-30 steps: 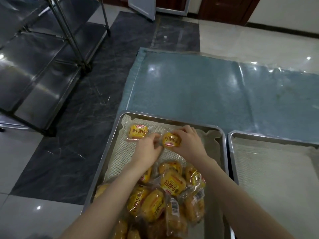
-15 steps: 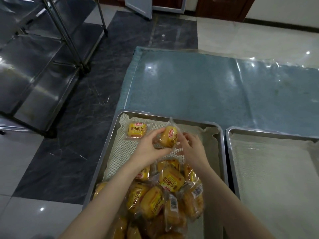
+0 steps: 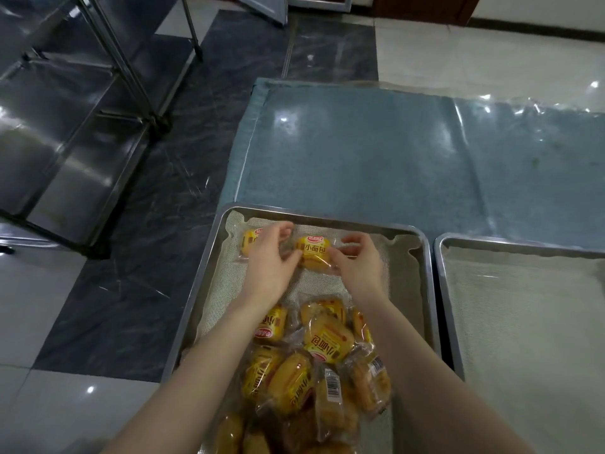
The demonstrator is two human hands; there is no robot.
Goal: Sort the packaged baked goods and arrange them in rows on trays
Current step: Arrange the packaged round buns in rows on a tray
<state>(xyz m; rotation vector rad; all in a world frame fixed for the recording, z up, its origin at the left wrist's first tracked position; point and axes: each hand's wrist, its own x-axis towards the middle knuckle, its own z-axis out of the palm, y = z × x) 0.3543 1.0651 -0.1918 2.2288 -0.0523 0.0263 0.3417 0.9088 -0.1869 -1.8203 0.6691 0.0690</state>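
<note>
A metal tray (image 3: pixel 196 276) lined with mesh lies in front of me. At its far left corner rests one yellow packaged bun (image 3: pixel 250 241), partly hidden by my left hand (image 3: pixel 270 262). Right beside it a second yellow packaged bun (image 3: pixel 315 253) sits on the liner, pinched at its two ends by my left hand and my right hand (image 3: pixel 358 263). A heap of several yellow bun packs (image 3: pixel 314 362) fills the near half of the tray, between my forearms.
A second lined metal tray (image 3: pixel 523 322) stands to the right, with nothing on it. Both trays rest on a blue mat (image 3: pixel 393 152) covered in clear plastic. A steel shelf rack (image 3: pixel 82 103) stands at the left on the dark tiled floor.
The bun held up in the air by both hands has been turned label-up and lowered onto the liner, to the right of the first bun. Both hands moved to the tray's far edge.
</note>
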